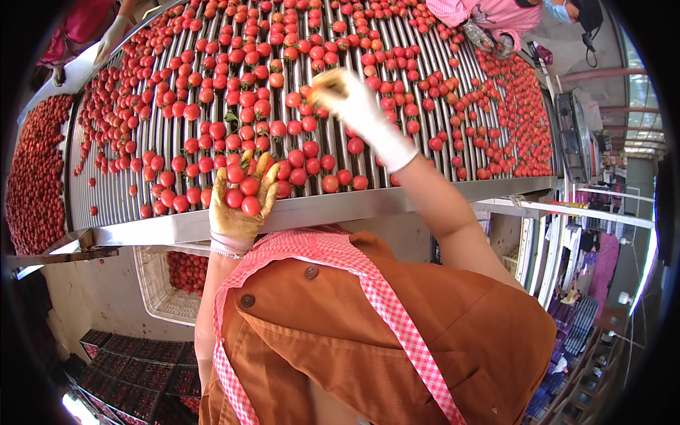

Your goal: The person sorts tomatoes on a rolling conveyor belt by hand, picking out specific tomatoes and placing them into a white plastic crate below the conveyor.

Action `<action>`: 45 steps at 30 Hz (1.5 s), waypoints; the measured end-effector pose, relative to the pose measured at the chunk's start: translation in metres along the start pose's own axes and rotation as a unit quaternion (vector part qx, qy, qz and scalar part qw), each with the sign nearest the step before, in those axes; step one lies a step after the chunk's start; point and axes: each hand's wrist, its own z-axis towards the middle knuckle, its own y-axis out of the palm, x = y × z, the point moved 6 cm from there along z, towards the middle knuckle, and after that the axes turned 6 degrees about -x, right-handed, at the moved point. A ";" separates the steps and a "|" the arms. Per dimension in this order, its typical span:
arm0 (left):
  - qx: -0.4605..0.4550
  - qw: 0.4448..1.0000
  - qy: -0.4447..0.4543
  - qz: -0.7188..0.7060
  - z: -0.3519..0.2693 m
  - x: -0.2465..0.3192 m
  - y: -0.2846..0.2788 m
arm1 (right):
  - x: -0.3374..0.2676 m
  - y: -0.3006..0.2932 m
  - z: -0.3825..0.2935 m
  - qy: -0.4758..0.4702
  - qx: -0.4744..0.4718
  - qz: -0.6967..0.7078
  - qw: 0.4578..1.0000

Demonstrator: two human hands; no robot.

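Observation:
Small red tomatoes [247,99] lie scattered over the metal rollers of a sorting conveyor [340,106]. My left hand [239,210], in a stained yellow-and-white glove, is turned palm up at the conveyor's near edge. Several tomatoes [249,186] rest cupped in its palm and fingers, one with a bit of green leaf by it. My right hand [337,95], in a similar glove, is blurred above the middle of the rollers. Its fingers are bent close to some orange-red tomatoes [306,93]; whether it grips one is unclear.
A metal rail [340,204] borders the near side. Below stands a white plastic crate [154,287] holding tomatoes. Dark stacked crates [133,372] sit at lower left. Across the belt, a person in pink checks [494,16] reaches in; another person's gloved hand [111,37] shows at upper left.

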 end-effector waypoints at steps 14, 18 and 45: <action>-0.186 0.973 0.096 0.100 -0.088 0.105 -0.001 | 0.020 0.082 -0.035 -0.103 -0.192 -0.500 0.838; 0.164 0.783 0.365 0.477 -0.187 0.196 -0.059 | 0.042 0.082 -0.035 -0.135 -0.177 -0.573 0.789; 0.436 0.600 0.552 0.381 -0.325 0.277 -0.122 | 0.000 0.131 0.252 0.005 -0.008 -0.491 0.871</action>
